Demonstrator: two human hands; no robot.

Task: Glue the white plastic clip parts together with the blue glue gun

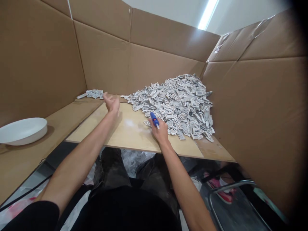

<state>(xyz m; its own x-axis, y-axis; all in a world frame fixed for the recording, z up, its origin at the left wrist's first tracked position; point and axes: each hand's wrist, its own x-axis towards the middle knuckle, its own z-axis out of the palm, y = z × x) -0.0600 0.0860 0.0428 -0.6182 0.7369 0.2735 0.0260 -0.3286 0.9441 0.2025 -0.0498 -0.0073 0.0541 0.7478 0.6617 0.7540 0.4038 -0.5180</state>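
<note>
My left hand (pixel 112 103) reaches toward the back left of the wooden board (pixel 130 128). Its fingers look apart and slightly blurred, right beside a small heap of flat grey-white pieces (pixel 94 93). In my right hand (pixel 161 131) is a blue pen-like tool (pixel 154 119) with a red detail and a pale end; its exact kind is unclear. That hand rests at the near left edge of a large pile of similar flat slotted pieces (pixel 178 104). One loose piece (pixel 147 123) lies just left of the right hand, partly hidden by it.
Tall cardboard walls (pixel 103 57) close off the left, back and right. On the cardboard at left stands a white bowl (pixel 26 130). The board's front edge lies above my lap. A metal-framed chair (pixel 231 186) is at lower right.
</note>
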